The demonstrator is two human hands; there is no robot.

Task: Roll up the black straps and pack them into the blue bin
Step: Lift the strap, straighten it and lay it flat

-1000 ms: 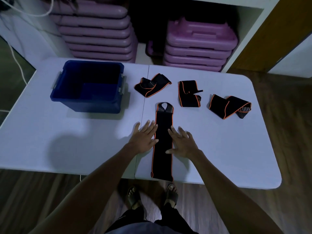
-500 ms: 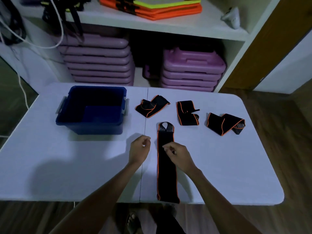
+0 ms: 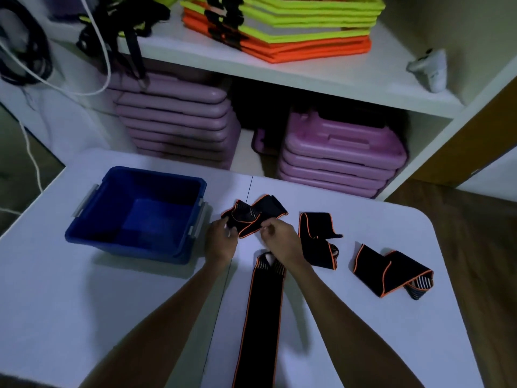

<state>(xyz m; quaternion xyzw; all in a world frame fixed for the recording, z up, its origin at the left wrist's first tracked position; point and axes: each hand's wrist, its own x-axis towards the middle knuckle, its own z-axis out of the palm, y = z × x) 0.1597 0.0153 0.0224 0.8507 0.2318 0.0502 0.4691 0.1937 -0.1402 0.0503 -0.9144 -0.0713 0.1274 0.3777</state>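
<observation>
1. Head view: both hands are at the crumpled strap (image 3: 253, 217) at the back-centre of the white desk (image 3: 84, 298).
2. Left hand (image 3: 221, 242): fingers curled, closed on the strap's left end, next to the bin's right wall.
3. Right hand (image 3: 281, 239): fingertips pinched on the strap's orange-trimmed right edge.
4. Flat strap (image 3: 263, 317): lies stretched out straight between the forearms, running from just under the right wrist to the near desk edge. Not held.
5. Folded strap (image 3: 317, 242): loose on the desk, just right of the right hand.
6. Second folded strap (image 3: 391, 271): further right, striped end showing, well apart from the hands.
7. Blue bin (image 3: 92, 228): back-left on the desk, open top, nothing visible inside.
8. Behind the desk: shelf unit with stacked purple cases (image 3: 341, 152) low down, orange and yellow mats (image 3: 293, 32) above.
</observation>
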